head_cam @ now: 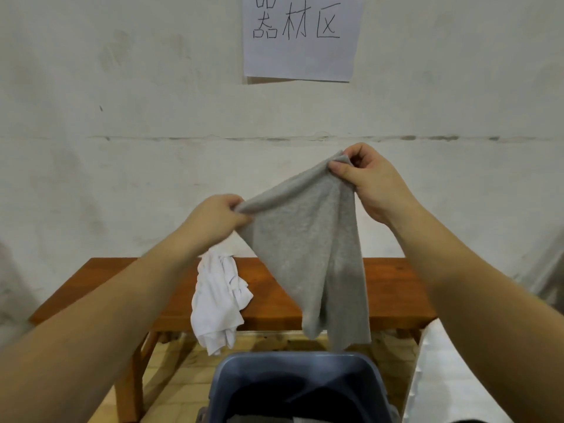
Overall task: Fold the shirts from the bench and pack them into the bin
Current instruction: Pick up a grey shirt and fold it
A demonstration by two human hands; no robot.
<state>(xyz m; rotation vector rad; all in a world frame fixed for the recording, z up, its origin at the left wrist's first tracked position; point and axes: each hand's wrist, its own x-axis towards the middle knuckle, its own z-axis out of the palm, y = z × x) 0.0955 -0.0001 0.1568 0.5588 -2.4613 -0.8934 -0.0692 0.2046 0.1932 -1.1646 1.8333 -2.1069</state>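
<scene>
Wall (122,87): off-white, scuffed, paper sign (300,38) with handwritten characters taped high.
Desk (268,288): reddish-brown wood, set against the wall.
Grey shirt (311,257): soft knit, plain, held up in the air above the desk, hanging in loose vertical folds; its lower hem dangles just above the bin's far rim.
Bin (293,370): grey-blue plastic, in front of the desk, dark inside.
White shirt (218,300): crumpled, draped over the desk's front edge.
Left hand (213,216): fingers clamped on the grey shirt's lower corner.
Right hand (369,181): pinching the higher corner.
</scene>
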